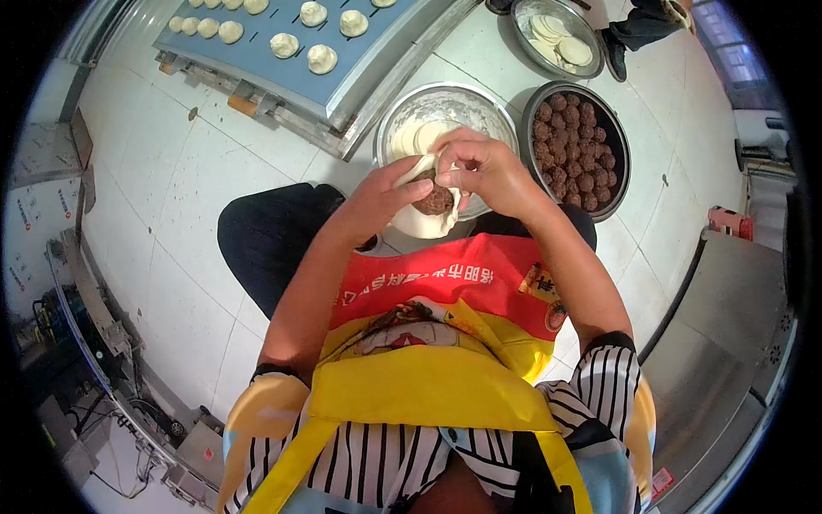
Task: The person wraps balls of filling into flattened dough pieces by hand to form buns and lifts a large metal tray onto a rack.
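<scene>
Between my hands is a round dough wrapper (421,224) with a brown ball of filling (435,199) on it. My left hand (385,199) grips the wrapper's left side, its thumb lying against the filling. At the upper right edge, my right hand (485,171) pinches the dough between thumb and fingers. Directly beyond my hands stands a metal bowl (490,110), floury inside, holding a stack of flat dough wrappers (417,137). To the right, a round dark pan (624,163) is filled with several brown filling balls (572,146).
A second metal bowl (524,51) of dough discs stands at the top, near another person's leg (640,30). At upper left, a blue tray (248,53) carries several shaped buns (322,58). A steel cabinet (711,343) stands right; machinery (111,334) lines the left.
</scene>
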The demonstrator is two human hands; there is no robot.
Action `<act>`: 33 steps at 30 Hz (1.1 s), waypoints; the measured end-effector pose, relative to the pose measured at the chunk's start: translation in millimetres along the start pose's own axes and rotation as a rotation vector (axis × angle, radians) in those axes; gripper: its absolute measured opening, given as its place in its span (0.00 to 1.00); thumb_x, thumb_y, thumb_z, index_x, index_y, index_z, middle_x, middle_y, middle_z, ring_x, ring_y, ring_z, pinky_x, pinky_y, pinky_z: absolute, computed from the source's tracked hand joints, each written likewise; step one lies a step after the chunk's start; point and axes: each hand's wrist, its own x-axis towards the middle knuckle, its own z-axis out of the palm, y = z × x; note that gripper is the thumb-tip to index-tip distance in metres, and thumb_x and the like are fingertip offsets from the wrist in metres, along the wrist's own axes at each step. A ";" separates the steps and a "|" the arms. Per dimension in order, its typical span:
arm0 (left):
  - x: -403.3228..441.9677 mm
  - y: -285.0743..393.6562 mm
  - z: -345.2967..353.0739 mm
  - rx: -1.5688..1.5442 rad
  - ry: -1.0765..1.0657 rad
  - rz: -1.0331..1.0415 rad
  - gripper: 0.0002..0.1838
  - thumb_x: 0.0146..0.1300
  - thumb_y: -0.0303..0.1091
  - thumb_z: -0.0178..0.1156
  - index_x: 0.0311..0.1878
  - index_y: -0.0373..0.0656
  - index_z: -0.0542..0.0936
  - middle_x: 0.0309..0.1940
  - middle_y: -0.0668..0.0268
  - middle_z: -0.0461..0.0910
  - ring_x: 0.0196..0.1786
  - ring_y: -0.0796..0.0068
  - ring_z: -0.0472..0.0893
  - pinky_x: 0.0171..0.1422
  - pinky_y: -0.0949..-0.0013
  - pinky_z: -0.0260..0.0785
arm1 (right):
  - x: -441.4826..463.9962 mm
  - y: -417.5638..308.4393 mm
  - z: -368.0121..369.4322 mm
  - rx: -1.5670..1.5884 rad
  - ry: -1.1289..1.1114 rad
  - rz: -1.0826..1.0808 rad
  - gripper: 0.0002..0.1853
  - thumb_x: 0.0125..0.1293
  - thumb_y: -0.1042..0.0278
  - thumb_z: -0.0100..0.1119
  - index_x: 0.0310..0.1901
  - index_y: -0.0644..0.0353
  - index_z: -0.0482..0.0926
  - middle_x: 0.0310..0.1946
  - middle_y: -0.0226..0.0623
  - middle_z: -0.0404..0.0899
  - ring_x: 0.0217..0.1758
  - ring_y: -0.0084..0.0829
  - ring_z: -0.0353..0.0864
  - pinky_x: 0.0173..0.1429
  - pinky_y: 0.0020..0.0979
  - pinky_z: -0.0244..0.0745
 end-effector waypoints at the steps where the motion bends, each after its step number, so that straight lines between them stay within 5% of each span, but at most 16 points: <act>1: 2.7 -1.3 -1.2 0.037 0.025 0.025 0.26 0.62 0.39 0.60 0.60 0.37 0.71 0.48 0.63 0.78 0.49 0.78 0.77 0.55 0.72 0.68 | -0.4 0.6 0.4 -0.061 0.011 -0.001 0.05 0.58 0.78 0.63 0.30 0.70 0.76 0.29 0.33 0.72 0.25 0.22 0.76 0.24 0.24 0.78; 6: 10.6 -14.6 7.8 0.068 0.377 0.032 0.26 0.59 0.45 0.61 0.54 0.33 0.76 0.41 0.60 0.81 0.44 0.74 0.78 0.51 0.71 0.69 | -1.1 6.6 3.9 -0.045 0.168 0.125 0.05 0.60 0.77 0.63 0.33 0.69 0.76 0.31 0.32 0.72 0.27 0.22 0.76 0.25 0.21 0.76; 18: 18.0 -12.2 -8.2 0.414 0.130 0.169 0.21 0.64 0.41 0.57 0.55 0.37 0.76 0.41 0.57 0.81 0.43 0.72 0.80 0.48 0.70 0.70 | -0.4 21.2 10.7 -0.025 0.140 -0.030 0.05 0.58 0.79 0.63 0.29 0.69 0.75 0.32 0.33 0.69 0.23 0.23 0.75 0.22 0.23 0.75; 21: 18.2 -6.0 -2.8 0.219 0.210 0.046 0.20 0.66 0.38 0.56 0.58 0.39 0.74 0.50 0.58 0.78 0.50 0.73 0.78 0.55 0.69 0.71 | -0.6 24.5 8.4 -0.079 0.261 0.024 0.06 0.57 0.79 0.64 0.32 0.68 0.75 0.33 0.33 0.70 0.21 0.22 0.75 0.21 0.23 0.74; 24: 22.3 -31.4 22.5 -0.566 0.344 0.129 0.19 0.66 0.33 0.56 0.59 0.39 0.71 0.51 0.58 0.76 0.52 0.69 0.78 0.55 0.65 0.74 | 2.6 21.5 8.1 0.088 0.425 0.135 0.12 0.55 0.78 0.66 0.40 0.66 0.75 0.34 0.33 0.70 0.19 0.21 0.73 0.20 0.23 0.71; 28: 21.9 -31.9 19.8 -0.721 0.328 0.130 0.18 0.65 0.29 0.56 0.58 0.38 0.70 0.50 0.58 0.76 0.52 0.65 0.79 0.52 0.62 0.78 | -2.3 6.6 12.2 -0.046 0.294 0.069 0.22 0.51 0.77 0.70 0.48 0.65 0.73 0.33 0.32 0.69 0.22 0.19 0.73 0.20 0.24 0.67; 33: 15.5 -16.2 15.3 -0.675 0.244 0.101 0.18 0.66 0.30 0.56 0.57 0.37 0.71 0.49 0.59 0.77 0.50 0.66 0.80 0.51 0.62 0.79 | -6.5 1.4 7.4 -0.108 0.283 0.037 0.12 0.53 0.78 0.67 0.39 0.67 0.76 0.37 0.32 0.69 0.24 0.20 0.72 0.23 0.23 0.70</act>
